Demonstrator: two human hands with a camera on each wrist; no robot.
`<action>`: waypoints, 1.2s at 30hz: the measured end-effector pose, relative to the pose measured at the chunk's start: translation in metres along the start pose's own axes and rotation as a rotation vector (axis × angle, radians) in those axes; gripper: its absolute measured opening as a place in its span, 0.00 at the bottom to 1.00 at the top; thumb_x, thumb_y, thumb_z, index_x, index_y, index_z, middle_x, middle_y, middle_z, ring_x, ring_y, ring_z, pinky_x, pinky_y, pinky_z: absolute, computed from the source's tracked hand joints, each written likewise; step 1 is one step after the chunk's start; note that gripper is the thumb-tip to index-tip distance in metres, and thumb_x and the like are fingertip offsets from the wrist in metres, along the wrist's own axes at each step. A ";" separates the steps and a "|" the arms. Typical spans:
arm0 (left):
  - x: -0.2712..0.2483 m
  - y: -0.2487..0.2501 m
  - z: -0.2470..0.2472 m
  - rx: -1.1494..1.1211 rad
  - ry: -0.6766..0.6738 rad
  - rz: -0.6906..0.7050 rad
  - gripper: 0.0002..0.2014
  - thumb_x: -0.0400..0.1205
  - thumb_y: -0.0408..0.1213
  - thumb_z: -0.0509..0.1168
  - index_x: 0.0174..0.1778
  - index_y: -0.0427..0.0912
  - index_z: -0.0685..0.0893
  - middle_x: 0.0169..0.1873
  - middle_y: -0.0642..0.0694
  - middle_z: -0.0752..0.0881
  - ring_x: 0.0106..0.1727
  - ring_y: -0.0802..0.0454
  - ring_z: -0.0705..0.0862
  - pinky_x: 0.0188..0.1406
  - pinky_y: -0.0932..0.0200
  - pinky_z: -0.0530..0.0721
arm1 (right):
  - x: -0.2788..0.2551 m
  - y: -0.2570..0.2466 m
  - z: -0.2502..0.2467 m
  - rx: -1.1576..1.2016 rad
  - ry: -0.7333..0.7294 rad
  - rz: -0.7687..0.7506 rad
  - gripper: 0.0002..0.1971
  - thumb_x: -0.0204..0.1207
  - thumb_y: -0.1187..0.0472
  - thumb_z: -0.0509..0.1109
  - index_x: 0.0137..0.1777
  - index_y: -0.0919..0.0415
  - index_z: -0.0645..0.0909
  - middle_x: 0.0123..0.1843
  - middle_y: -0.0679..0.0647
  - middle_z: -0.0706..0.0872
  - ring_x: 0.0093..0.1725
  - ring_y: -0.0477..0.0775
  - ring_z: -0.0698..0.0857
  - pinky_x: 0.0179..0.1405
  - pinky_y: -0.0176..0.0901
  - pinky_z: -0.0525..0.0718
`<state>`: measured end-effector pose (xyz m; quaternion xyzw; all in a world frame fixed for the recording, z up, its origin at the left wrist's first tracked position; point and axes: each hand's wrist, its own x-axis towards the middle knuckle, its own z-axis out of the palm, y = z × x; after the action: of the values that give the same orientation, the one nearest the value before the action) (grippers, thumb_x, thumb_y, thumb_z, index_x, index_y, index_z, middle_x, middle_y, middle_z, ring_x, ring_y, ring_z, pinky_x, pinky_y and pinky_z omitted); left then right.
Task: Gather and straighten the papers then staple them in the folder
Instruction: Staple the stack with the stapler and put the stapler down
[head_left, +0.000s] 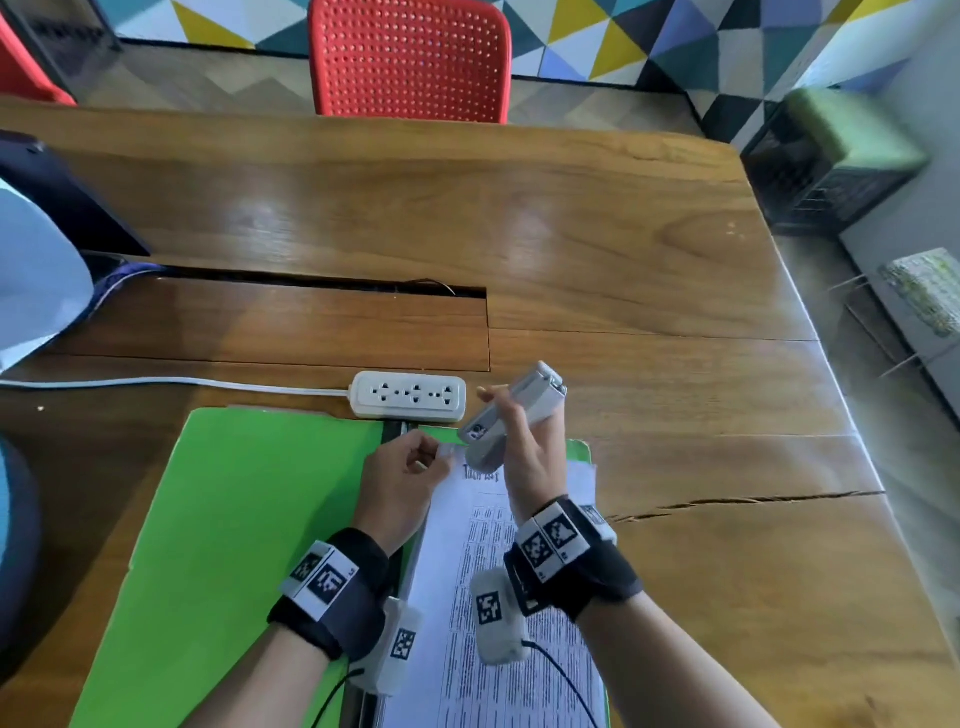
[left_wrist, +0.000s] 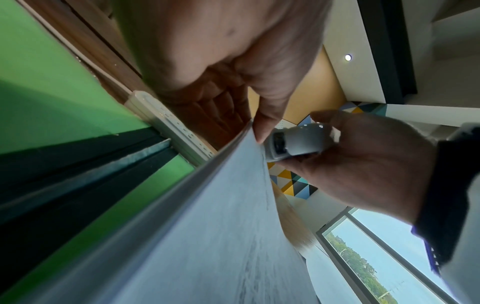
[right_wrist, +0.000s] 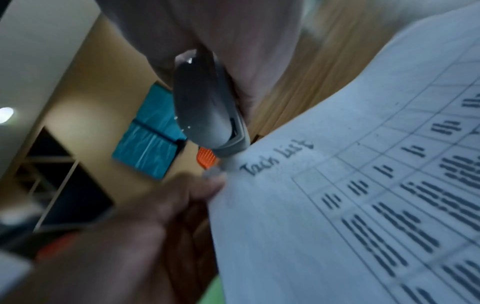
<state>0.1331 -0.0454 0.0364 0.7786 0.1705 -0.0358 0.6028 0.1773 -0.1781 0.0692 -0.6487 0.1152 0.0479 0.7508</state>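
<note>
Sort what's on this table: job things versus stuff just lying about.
Job: papers, pinched by the left hand; stapler in the right hand; green folder.
Lying about: power strip, red chair.

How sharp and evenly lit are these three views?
Head view: mostly sharp, window glare on the table, edges bowed. Left wrist view: palm close and soft, papers smeared. Right wrist view: dim, stapler and left hand blurred.

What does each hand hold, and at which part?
The left hand pinches the papers at their top left corner. The right hand grips the stapler around its middle.
</note>
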 end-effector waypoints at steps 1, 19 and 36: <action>0.000 0.000 0.000 0.012 0.001 0.001 0.09 0.79 0.38 0.72 0.33 0.42 0.84 0.26 0.52 0.81 0.27 0.58 0.73 0.27 0.67 0.72 | -0.002 0.003 0.004 -0.024 -0.022 -0.027 0.22 0.79 0.58 0.68 0.66 0.71 0.68 0.58 0.72 0.85 0.45 0.51 0.88 0.41 0.43 0.88; -0.020 -0.002 -0.015 -0.003 -0.101 0.006 0.15 0.73 0.28 0.74 0.49 0.42 0.76 0.43 0.41 0.83 0.45 0.43 0.84 0.43 0.55 0.88 | 0.016 0.008 0.033 -0.058 0.098 0.132 0.20 0.79 0.46 0.70 0.39 0.65 0.79 0.33 0.66 0.80 0.29 0.58 0.81 0.24 0.42 0.83; -0.011 -0.043 0.003 0.173 -0.115 -0.228 0.08 0.80 0.37 0.65 0.41 0.35 0.81 0.30 0.41 0.81 0.31 0.48 0.76 0.33 0.57 0.71 | 0.041 -0.010 -0.060 -0.058 0.456 0.313 0.32 0.70 0.61 0.77 0.70 0.61 0.62 0.62 0.62 0.80 0.55 0.59 0.85 0.61 0.60 0.85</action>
<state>0.1099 -0.0413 -0.0012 0.8000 0.2194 -0.1633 0.5341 0.2121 -0.2417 0.0610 -0.6383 0.3788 0.0195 0.6699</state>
